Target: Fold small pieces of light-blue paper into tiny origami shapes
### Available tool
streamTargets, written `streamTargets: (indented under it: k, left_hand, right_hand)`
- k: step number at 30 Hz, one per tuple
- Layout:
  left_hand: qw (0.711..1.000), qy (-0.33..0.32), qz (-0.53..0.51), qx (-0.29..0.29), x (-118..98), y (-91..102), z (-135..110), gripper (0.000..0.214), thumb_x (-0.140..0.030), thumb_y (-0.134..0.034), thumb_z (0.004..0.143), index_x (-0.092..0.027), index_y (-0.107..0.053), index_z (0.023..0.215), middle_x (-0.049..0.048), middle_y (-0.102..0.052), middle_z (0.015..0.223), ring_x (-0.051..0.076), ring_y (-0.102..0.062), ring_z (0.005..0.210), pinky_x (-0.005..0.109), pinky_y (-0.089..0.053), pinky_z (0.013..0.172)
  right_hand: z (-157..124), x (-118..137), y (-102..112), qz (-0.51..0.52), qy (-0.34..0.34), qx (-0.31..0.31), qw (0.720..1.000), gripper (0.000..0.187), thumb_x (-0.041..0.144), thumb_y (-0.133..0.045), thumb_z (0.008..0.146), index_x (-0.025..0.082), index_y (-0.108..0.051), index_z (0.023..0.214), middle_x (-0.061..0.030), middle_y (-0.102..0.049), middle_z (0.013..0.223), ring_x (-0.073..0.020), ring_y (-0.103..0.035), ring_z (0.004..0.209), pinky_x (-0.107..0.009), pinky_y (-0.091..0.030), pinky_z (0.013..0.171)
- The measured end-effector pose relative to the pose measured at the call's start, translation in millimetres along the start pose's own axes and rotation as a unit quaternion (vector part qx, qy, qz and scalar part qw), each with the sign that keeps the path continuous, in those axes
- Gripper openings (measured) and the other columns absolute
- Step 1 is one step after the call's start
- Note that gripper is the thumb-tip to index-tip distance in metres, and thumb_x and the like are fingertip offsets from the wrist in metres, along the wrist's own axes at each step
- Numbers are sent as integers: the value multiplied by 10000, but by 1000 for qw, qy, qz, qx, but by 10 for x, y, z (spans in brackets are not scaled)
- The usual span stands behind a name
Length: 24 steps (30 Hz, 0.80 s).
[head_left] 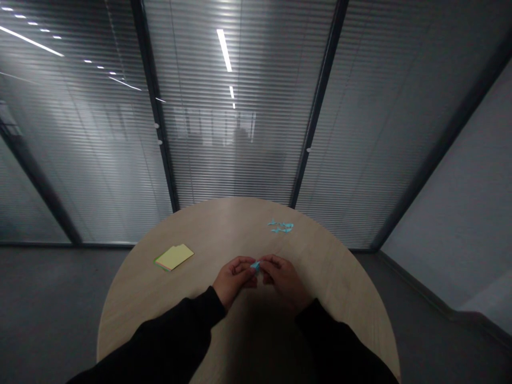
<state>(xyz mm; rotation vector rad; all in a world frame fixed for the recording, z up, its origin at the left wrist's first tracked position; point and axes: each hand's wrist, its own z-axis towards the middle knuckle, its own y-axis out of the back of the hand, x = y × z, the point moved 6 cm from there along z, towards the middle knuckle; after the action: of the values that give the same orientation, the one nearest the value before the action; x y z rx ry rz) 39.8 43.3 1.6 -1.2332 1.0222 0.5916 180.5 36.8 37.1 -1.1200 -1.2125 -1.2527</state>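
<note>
My left hand (pixel 233 279) and my right hand (pixel 282 277) meet over the middle of a round wooden table (pixel 344 298). Both pinch a small blue piece of paper (pixel 255 265) between their fingertips. The fingers of each hand are curled in around it, and most of the paper is hidden by them. Black sleeves cover both arms. Farther back on the table lie several small blue paper pieces (pixel 281 226), apart from my hands.
A stack of yellow sticky notes (pixel 174 256) lies to the left on the table. Behind the table stand glass walls with shut blinds and dark frame posts (pixel 160 138). Grey floor surrounds the table.
</note>
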Motion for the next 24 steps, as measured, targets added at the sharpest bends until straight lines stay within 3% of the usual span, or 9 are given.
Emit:
streamTargets:
  k: [5,12,18,24]
  left_hand:
    - [998,48,-29,17,17,20,-2,464,-301,-895,633,-113,-668,992,41,-702,777,131,-658,646,292,-575,672]
    - [998,55,-22,12,19,17,-5,494,-312,-913,602,-98,-664,971,48,-705,769,135,-666,624,270,-567,632]
    - [998,56,-22,7,31,18,-2,503,-316,-924,578,-92,-667,948,45,-702,741,138,-662,622,282,-564,634]
    - [999,48,-10,21,51,21,8,495,-321,-911,603,-88,-681,975,65,-717,770,145,-666,637,301,-561,660]
  right_hand:
    - [6,-7,12,40,-7,87,995,239,407,-672,779,170,-705,779,3,-629,689,-123,-541,580,-239,-451,562]
    - [40,13,68,-46,35,69,996,253,404,-659,818,157,-694,780,16,-587,621,-122,-516,575,-239,-414,565]
    - [66,10,88,-29,68,81,994,268,394,-692,798,168,-670,941,3,-639,722,-127,-556,613,-243,-428,579]
    - [39,43,104,-94,86,80,989,227,383,-670,817,159,-691,842,-11,-648,704,-137,-561,625,-247,-406,568]
